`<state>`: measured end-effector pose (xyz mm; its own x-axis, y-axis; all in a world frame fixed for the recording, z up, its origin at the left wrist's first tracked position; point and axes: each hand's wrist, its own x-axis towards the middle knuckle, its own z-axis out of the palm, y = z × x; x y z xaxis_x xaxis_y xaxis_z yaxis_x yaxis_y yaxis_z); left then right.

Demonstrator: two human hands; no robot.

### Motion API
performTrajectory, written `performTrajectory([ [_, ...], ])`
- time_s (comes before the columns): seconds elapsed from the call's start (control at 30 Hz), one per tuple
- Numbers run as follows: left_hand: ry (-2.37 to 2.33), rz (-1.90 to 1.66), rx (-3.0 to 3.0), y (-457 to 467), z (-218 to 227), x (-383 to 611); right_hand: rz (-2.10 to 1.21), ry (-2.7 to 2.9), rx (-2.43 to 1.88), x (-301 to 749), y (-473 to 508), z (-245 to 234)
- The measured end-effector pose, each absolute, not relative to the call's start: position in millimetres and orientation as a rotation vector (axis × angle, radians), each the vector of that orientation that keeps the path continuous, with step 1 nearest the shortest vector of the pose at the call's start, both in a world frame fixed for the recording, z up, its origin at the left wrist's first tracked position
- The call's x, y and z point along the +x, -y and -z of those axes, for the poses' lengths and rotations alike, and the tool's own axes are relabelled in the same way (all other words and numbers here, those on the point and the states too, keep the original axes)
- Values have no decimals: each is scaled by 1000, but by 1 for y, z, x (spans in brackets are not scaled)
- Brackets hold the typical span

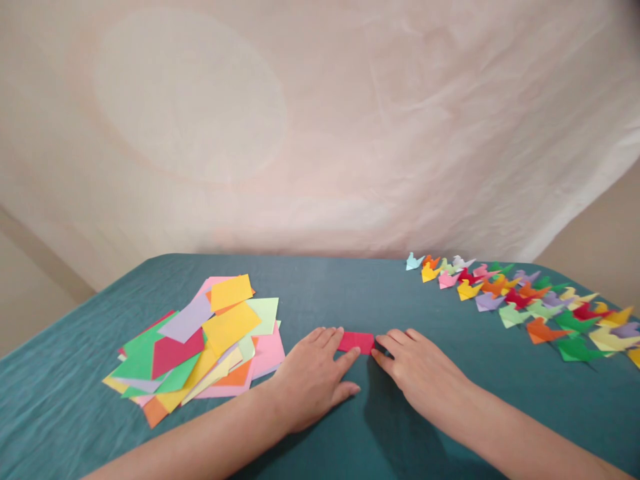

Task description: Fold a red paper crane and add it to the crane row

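A small red piece of folded paper lies on the dark teal tablecloth in the middle front. My left hand rests flat over its left end, fingers stretched out and thumb spread apart. At the paper's right end, my right hand has its thumb and fingertips pinched on the edge. Part of the paper's left side is hidden under my left fingers.
A loose, overlapping pile of coloured paper sheets spreads to the left. Rows of small folded paper birds in many colours stand at the right. A pale cloth hangs behind the table.
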<state>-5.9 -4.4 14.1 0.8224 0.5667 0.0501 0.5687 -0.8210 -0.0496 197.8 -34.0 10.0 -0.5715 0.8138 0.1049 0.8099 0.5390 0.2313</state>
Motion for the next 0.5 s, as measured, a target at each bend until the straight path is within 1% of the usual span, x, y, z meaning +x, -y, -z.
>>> performTrajectory([
  [0.27,1007,58,-2932,5,-24,-8,-400,-2726,1472,197,34,-8],
  [0.5,990,58,-2957,1,-32,-16,-376,-2735,1478,197,34,-12],
])
